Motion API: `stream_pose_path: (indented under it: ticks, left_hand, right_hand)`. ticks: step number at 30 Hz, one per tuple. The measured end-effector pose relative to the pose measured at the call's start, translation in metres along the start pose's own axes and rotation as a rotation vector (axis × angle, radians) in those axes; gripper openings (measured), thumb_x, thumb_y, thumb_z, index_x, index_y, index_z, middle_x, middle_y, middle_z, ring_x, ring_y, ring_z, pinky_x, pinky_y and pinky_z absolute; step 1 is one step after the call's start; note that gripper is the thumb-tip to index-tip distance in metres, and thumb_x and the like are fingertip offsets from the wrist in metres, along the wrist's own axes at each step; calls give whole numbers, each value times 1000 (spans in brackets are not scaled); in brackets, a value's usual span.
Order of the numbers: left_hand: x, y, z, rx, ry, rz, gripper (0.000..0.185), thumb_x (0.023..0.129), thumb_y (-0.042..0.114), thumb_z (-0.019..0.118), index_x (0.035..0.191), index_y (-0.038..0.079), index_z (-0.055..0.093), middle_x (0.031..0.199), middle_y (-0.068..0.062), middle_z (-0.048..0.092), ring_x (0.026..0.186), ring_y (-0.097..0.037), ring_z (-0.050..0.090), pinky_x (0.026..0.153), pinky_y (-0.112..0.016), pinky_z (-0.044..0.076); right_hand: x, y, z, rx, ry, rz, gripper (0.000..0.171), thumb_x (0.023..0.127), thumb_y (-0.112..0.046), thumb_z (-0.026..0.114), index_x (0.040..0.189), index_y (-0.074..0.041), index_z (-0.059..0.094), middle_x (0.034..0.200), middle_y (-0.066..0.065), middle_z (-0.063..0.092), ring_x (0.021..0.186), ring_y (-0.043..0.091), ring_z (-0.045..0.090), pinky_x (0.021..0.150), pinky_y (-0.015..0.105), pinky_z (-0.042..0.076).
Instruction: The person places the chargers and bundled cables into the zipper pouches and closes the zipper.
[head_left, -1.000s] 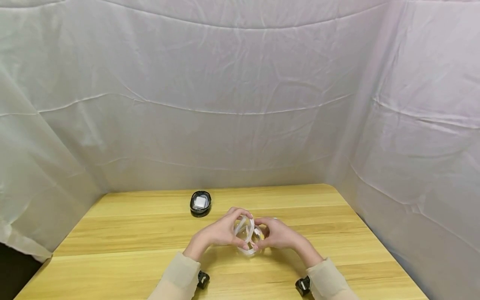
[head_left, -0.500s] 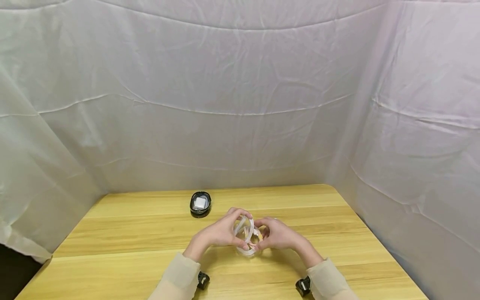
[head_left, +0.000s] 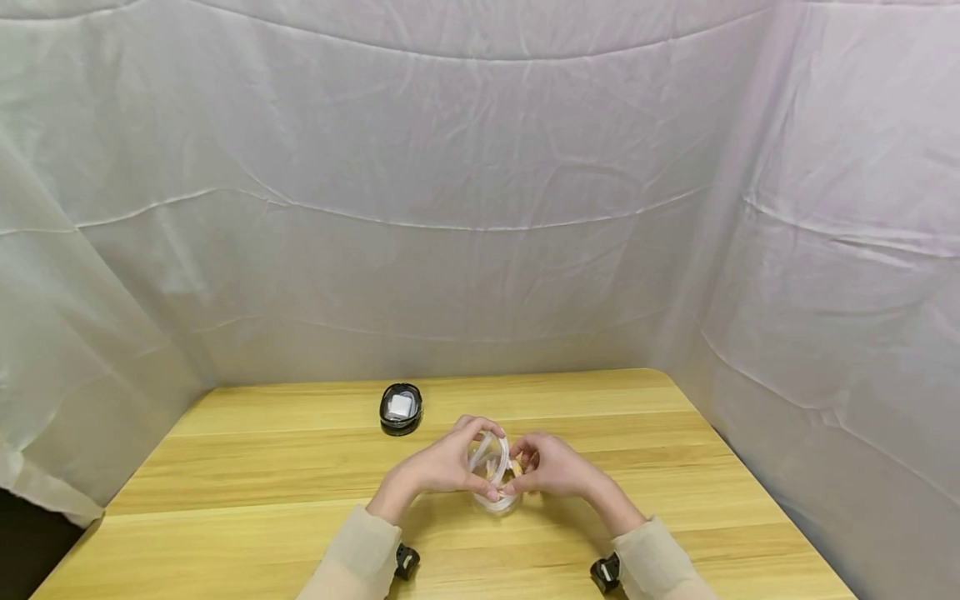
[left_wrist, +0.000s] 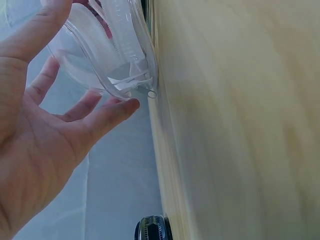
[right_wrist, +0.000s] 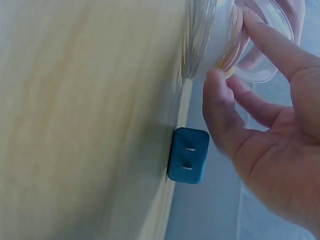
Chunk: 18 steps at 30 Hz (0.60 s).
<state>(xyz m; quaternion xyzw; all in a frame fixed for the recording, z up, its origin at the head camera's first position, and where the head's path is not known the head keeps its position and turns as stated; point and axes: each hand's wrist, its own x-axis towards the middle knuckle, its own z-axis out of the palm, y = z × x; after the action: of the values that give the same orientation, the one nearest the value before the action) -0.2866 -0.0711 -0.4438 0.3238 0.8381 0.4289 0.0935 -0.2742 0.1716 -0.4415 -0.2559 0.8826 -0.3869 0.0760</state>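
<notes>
A clear round zip pouch (head_left: 501, 502) stands on the wooden table in front of me, its flap raised. My left hand (head_left: 450, 462) grips the raised flap between thumb and fingers. White zipper tape (left_wrist: 102, 25) shows along the pouch in the left wrist view. At the pouch's right side, my right hand (head_left: 555, 468) pinches a coiled pinkish cable (right_wrist: 235, 47) at its mouth. A small yellow piece (right_wrist: 228, 73) shows by that hand's fingertips. The hands and the clear plastic partly hide the coil.
A two-pin plug charger (right_wrist: 188, 156) stands on the table near my right hand. Farther back on the left sits a black oval case (head_left: 400, 425) with a white square block (head_left: 401, 406) inside. Grey cloth (head_left: 465, 250) hangs around the table (head_left: 225, 533).
My right hand's fingers have shifted slightly around the cable at the pouch's mouth, and the coil has turned. My left hand keeps its hold on the flap.
</notes>
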Motion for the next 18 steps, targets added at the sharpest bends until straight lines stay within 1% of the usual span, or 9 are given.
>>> stream_pose_path:
  ticks: [2, 4, 9, 13, 18]
  left_hand:
    - [0, 0, 0, -2, 0, 1, 78, 71, 26, 97, 136, 26, 53, 145, -10, 42, 139, -37, 46, 105, -56, 49]
    - [0, 0, 1, -5, 2, 2, 78, 72, 25, 97, 136, 26, 53, 145, -10, 42, 138, -38, 46, 105, -57, 49]
    - [1, 1, 1, -8, 6, -2, 77, 72, 23, 96, 135, 25, 53, 143, -12, 43, 138, -37, 47, 105, -58, 49]
    - [1, 1, 1, -4, 12, 2, 76, 72, 22, 96, 134, 23, 53, 143, -15, 44, 137, -37, 48, 105, -58, 49]
    - [0, 1, 1, -3, 14, 12, 76, 72, 22, 96, 134, 21, 53, 142, -17, 45, 135, -38, 49, 103, -56, 50]
  right_hand:
    - [0, 0, 0, 2, 9, 18, 48, 79, -23, 92, 111, 2, 67, 91, 9, 64, 78, 17, 57, 64, 25, 51]
    - [0, 2, 0, 9, 15, 24, 46, 80, -24, 92, 109, 2, 67, 87, 5, 64, 75, 15, 57, 63, 25, 51]
    - [2, 4, 0, 5, 29, -23, 38, 82, -17, 89, 109, 2, 71, 86, 0, 66, 77, 13, 59, 66, 23, 52]
    - [2, 6, 0, 17, 30, -58, 32, 81, -6, 86, 109, 2, 72, 88, 3, 68, 75, 13, 61, 63, 22, 55]
    - [2, 6, 0, 30, 35, -62, 28, 82, -3, 85, 107, 1, 72, 92, 8, 70, 72, 15, 63, 55, 23, 55]
